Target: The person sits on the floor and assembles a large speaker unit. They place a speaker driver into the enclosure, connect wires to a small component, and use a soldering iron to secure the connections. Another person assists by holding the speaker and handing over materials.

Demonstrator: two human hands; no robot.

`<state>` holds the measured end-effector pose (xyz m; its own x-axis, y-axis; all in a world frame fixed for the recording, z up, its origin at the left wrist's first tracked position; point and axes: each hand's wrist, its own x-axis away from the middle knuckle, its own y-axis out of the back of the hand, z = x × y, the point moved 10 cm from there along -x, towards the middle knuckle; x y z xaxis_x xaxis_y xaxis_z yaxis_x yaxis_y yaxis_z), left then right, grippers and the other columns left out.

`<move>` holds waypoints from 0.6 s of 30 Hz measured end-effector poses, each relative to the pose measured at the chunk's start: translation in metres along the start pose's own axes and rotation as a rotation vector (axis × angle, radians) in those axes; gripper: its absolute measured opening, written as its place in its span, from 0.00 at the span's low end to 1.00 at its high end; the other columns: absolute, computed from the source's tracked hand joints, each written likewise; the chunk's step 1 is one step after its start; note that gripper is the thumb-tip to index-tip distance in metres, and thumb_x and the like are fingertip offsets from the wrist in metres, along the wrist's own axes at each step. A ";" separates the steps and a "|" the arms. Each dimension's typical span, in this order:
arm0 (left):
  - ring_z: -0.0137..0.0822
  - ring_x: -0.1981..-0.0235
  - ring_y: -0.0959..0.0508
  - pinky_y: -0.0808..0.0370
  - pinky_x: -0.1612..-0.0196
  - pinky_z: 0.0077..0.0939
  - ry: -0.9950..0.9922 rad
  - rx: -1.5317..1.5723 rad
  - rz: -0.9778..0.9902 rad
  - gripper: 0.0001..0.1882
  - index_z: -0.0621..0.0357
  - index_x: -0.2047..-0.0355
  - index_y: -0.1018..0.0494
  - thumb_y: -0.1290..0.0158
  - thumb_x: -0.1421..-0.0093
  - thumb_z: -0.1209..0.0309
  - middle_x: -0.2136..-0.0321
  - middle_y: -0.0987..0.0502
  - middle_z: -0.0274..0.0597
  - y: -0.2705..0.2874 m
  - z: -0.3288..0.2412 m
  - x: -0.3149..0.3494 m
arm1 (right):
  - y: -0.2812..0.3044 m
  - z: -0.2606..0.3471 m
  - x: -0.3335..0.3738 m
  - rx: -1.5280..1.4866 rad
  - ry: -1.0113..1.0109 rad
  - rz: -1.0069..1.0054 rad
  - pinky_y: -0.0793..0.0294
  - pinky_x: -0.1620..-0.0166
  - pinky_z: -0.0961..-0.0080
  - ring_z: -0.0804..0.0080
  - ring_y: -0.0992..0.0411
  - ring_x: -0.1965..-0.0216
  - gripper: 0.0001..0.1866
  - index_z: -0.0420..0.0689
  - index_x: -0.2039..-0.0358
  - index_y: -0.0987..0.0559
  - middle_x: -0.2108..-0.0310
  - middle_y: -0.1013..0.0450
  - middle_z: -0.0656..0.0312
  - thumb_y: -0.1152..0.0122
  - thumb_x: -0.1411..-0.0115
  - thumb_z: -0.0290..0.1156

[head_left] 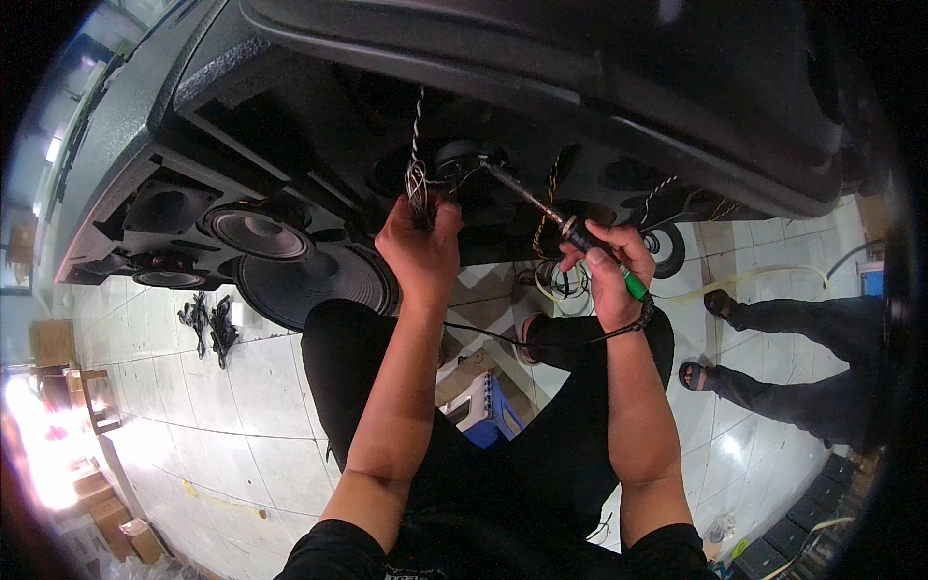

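Observation:
My right hand (614,266) grips a soldering iron (528,196) by its black and green handle. The iron's metal shaft slants up and left, its tip at a dark round part (458,153) under the black cabinet (503,58). A cord trails from the handle past my right wrist. Closed around a bundle of thin silvery wire (417,184), my left hand (421,242) is just left of the tip. One thin strand reaches from there toward the tip; whether they touch is too small to tell. A twisted black-and-white cable (418,121) hangs down to the bundle.
Large speaker cones (314,285) stand at left, with bundled black cables (220,329) on the tiled floor. Yellow-black twisted wires (551,188) hang right of the iron. A blue-and-grey case (488,411) lies between my knees. Another person's legs (802,324) are at right.

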<state>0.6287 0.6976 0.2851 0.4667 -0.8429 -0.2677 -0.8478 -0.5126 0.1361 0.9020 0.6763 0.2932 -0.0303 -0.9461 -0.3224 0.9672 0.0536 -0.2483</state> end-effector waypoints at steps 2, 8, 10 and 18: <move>0.28 0.78 0.20 0.25 0.71 0.24 0.009 0.009 0.000 0.08 0.65 0.73 0.25 0.42 0.45 0.70 0.82 0.21 0.41 0.000 0.000 0.000 | 0.000 0.001 0.000 -0.001 0.002 -0.001 0.20 0.64 0.71 0.67 0.21 0.70 0.15 0.37 0.55 0.23 0.64 0.22 0.48 0.39 0.41 0.30; 0.26 0.78 0.21 0.25 0.72 0.21 -0.013 0.028 -0.007 0.08 0.66 0.71 0.24 0.43 0.42 0.72 0.80 0.21 0.40 0.000 0.006 0.000 | -0.001 0.001 0.000 -0.011 0.016 0.005 0.20 0.64 0.72 0.66 0.21 0.69 0.16 0.36 0.55 0.23 0.64 0.22 0.47 0.38 0.41 0.30; 0.23 0.78 0.23 0.24 0.74 0.19 -0.018 0.007 0.028 0.06 0.67 0.68 0.25 0.44 0.38 0.75 0.78 0.22 0.36 -0.003 0.003 0.000 | 0.000 0.002 0.000 -0.006 0.020 0.005 0.19 0.64 0.71 0.65 0.21 0.69 0.16 0.36 0.55 0.23 0.64 0.22 0.47 0.38 0.41 0.30; 0.22 0.78 0.24 0.24 0.75 0.19 -0.012 -0.001 0.025 0.07 0.67 0.68 0.24 0.44 0.38 0.73 0.78 0.22 0.36 -0.003 -0.001 0.001 | -0.001 0.002 0.000 -0.005 0.038 0.015 0.19 0.64 0.70 0.64 0.20 0.67 0.15 0.37 0.55 0.23 0.62 0.23 0.48 0.38 0.41 0.30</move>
<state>0.6319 0.6986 0.2857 0.4420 -0.8536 -0.2755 -0.8591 -0.4913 0.1437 0.9017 0.6754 0.2954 -0.0259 -0.9325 -0.3602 0.9663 0.0690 -0.2479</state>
